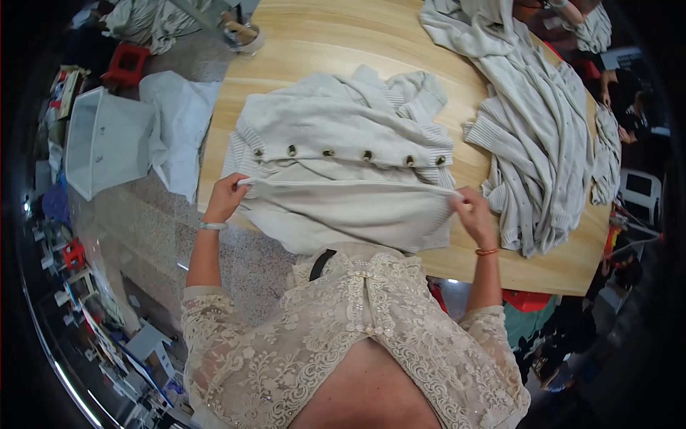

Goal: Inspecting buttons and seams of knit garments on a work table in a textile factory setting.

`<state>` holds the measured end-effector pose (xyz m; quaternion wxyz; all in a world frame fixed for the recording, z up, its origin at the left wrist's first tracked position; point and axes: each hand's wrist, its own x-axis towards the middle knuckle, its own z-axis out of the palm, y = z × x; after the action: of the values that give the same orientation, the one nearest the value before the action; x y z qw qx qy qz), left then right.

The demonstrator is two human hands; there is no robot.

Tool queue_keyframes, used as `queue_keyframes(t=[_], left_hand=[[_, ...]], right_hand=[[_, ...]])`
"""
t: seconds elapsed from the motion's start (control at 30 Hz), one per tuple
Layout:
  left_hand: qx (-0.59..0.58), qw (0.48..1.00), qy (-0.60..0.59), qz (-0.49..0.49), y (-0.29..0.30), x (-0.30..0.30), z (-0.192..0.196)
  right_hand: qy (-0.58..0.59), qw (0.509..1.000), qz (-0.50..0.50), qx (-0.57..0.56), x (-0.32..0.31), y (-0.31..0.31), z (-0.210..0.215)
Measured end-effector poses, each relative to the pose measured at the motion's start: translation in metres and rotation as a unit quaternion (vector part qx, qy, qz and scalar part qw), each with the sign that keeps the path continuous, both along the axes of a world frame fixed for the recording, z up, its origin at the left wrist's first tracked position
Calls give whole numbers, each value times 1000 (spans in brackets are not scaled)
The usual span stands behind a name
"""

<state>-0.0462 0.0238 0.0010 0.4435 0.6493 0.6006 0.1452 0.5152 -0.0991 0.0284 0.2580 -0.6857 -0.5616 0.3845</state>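
Left hand (226, 197): pinches cardigan (336, 129) edge
Right hand (473, 214): pinches same edge, likely for tautness
Cardigan: overhangs worktop (321, 32) near edge

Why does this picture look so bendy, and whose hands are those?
There's no robot here, just a person. The camera is worn on the head and looks down through a very wide lens, so straight edges bend. That's why you see their own left hand and right hand, both bare.

On the wooden table lies a pale knitted cardigan with a row of dark buttons. Each hand pinches one end of a long edge of the cloth, which stretches between them. More pale knitwear lies heaped on the right side.
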Motion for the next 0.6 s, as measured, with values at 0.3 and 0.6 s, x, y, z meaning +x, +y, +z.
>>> queue_keyframes(t=[0.3,0.6], left_hand=[[45,998,-18,45,12,51,-24],[-115,971,-194,74,0,43,-25]], right_hand=[[-125,983,-19,133,-59,71,23],[135,970,172,102,-310,96,-8]])
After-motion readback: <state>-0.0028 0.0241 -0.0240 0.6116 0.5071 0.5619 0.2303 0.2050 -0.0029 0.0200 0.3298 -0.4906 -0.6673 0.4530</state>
